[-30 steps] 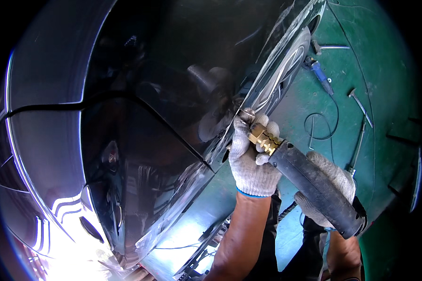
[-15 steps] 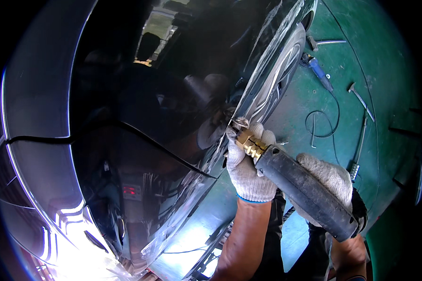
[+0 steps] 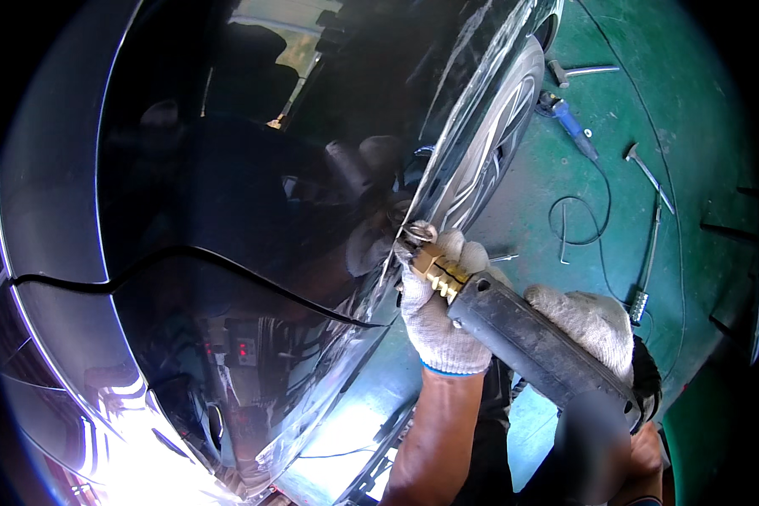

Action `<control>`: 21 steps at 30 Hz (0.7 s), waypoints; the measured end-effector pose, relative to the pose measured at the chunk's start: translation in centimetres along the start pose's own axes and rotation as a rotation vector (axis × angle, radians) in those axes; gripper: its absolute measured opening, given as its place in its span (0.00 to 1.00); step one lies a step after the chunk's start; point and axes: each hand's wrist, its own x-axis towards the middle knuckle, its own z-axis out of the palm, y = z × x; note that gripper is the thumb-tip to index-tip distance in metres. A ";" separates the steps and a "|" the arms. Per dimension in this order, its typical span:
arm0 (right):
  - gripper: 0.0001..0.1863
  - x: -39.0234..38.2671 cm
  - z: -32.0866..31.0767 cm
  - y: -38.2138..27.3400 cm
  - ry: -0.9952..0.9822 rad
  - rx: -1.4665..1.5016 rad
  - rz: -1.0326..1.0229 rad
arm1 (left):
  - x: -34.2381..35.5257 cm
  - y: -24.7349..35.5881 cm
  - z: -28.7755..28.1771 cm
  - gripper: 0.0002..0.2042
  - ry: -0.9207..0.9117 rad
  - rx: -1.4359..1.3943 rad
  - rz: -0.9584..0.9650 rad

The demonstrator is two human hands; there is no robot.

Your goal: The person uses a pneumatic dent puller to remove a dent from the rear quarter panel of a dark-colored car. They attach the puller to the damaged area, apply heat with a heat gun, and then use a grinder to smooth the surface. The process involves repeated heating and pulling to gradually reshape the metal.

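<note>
At far left, a dark, glossy car body (image 3: 253,194) curves through the view, crossed by a black seam (image 3: 236,268) that bends down toward its lower edge. A strong white glare covers the panel at lower left. Pale scuffs run along the car's right edge.

The left hand (image 3: 445,329), in a whitish knitted glove with a blue cuff edge, is beside that edge. It is curled closed around the front end of a black tool (image 3: 540,333), next to its brass fitting (image 3: 438,271) and a metal tip (image 3: 420,232). The tip is close against the panel edge; whether it touches I cannot tell. The tool's thick cylindrical body slants down to the right, in front of the car and above the floor. Beyond the left hand, a spoked wheel (image 3: 499,139) shows past the edge.

Further right, the right hand (image 3: 594,327), gloved alike, is closed around the rear of the black body from its far side, its fingertips hidden.

On the green floor (image 3: 632,110) lie a hammer (image 3: 590,72), a blue power tool (image 3: 575,131) with a looped cord (image 3: 605,194), a bent rod (image 3: 564,232) within the loop, a second hammer (image 3: 652,180) and, below it, a long metal rod (image 3: 649,253).
</note>
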 end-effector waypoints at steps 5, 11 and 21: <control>0.30 0.7 -0.3 0.3 -0.035 0.061 -0.046 | 0.4 -0.1 0.3 0.17 -0.042 -0.080 -0.042; 0.30 -0.5 -1.2 0.4 -0.031 0.035 -0.107 | -0.5 1.4 0.0 0.18 -0.039 0.028 -0.118; 0.30 -8.3 -3.0 1.1 0.085 -0.045 0.180 | -6.1 0.6 2.5 0.16 0.240 0.266 -0.105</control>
